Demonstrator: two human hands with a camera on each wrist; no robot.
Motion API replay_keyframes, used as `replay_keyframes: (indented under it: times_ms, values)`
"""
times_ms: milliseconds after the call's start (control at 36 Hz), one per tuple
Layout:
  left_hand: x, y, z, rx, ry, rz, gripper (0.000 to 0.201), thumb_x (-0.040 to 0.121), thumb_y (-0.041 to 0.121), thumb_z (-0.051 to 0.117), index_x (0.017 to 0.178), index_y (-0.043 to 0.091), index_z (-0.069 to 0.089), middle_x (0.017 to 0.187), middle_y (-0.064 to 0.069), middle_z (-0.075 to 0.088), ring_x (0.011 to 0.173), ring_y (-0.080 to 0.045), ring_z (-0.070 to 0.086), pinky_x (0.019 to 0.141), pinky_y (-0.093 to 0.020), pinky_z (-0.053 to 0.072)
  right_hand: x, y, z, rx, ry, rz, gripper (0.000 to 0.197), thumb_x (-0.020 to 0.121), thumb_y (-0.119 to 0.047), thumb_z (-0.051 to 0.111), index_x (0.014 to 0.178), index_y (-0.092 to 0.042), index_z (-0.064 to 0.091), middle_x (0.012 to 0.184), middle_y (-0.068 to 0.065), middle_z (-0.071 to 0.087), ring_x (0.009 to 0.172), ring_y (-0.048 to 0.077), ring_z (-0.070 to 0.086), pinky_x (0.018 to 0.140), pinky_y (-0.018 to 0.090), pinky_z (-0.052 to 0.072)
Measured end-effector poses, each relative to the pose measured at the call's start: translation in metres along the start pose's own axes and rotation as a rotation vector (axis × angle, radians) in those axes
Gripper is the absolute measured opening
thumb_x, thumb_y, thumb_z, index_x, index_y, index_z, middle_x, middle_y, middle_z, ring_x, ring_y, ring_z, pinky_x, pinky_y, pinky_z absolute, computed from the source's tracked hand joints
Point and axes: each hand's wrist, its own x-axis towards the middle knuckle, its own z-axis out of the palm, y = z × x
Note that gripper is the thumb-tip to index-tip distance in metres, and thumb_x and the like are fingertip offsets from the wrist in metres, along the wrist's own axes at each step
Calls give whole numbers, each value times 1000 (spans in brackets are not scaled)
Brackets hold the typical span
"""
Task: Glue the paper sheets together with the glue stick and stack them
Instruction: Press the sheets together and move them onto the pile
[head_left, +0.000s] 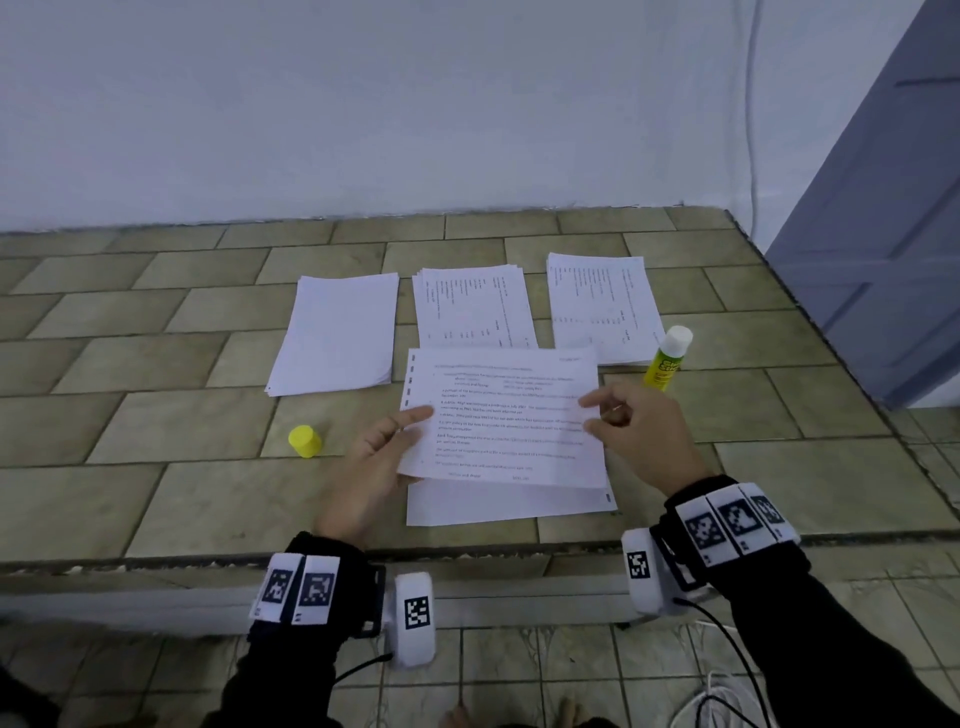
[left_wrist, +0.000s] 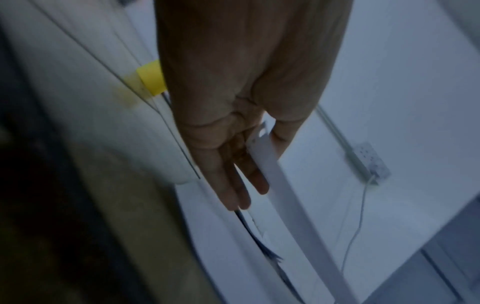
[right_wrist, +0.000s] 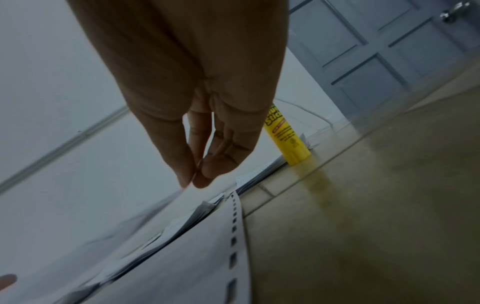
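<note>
**Printed sheet held at both edges above a blank sheet**

Head view: A printed sheet (head_left: 501, 415) is held over the tiled counter (head_left: 156, 426), near its front edge. Its left edge is pinched by the left hand (head_left: 371, 467), thumb on top and fingers underneath. Its right edge is taken by the right hand (head_left: 641, 431) between thumb and fingertips. Beneath it a blank sheet (head_left: 509, 506) lies flat, its near strip showing. Farther back three piles are set in a row: a blank pile (head_left: 337, 332) on the left, a printed pile (head_left: 472, 306) in the middle, a second printed pile (head_left: 602, 306) on the right. The glue stick (head_left: 667, 358) stands upright and uncapped just beside the right pile's near corner, close to the right hand. Its yellow cap (head_left: 305, 441) lies on the counter left of the left hand, well apart from the stick.

Left wrist view: The picture is dim and blurred. The sheet's edge (left_wrist: 270, 164) is seen gripped between the thumb and the extended fingers (left_wrist: 233, 185). The yellow cap (left_wrist: 152, 81) shows behind the hand.

Right wrist view: The thumb and fingertips (right_wrist: 207, 168) are pressed together; whether paper lies between them cannot be told here. A sheet edge with a row of dark marks (right_wrist: 233, 236) runs below. The glue stick (right_wrist: 288, 139) stands on the counter beyond the hand, touching the corner of a paper pile.
</note>
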Motion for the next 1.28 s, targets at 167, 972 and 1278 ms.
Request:
replay_keyframes:
  times_ms: [167,972,1278]
  values:
    - [2,-13,-10,479,38,123,17,98,14,58,105,25,70,103,7,73,99,-16,66,86,-26,54,-2,3,3,-129,-125,71,18,83,-5,70,101,-10,69,71,-10,51,64,2,48,58,6,39]
    - [-2,-12,-12,754,-25,114,30,83,6,76,104,24,64,93,12,68,84,-7,66,75,-26,56,-16,15,3,-223,-257,121,21,85,-7,69,103,-17,66,97,2,57,89,15,60,68,8,42]
    - [0,-21,-17,723,-16,139,33,81,9,79,99,33,64,92,10,72,78,-1,67,73,-26,58,-15,17,2,-290,-272,42,21,87,-9,67,106,-17,66,89,-2,53,75,2,49,63,6,39]
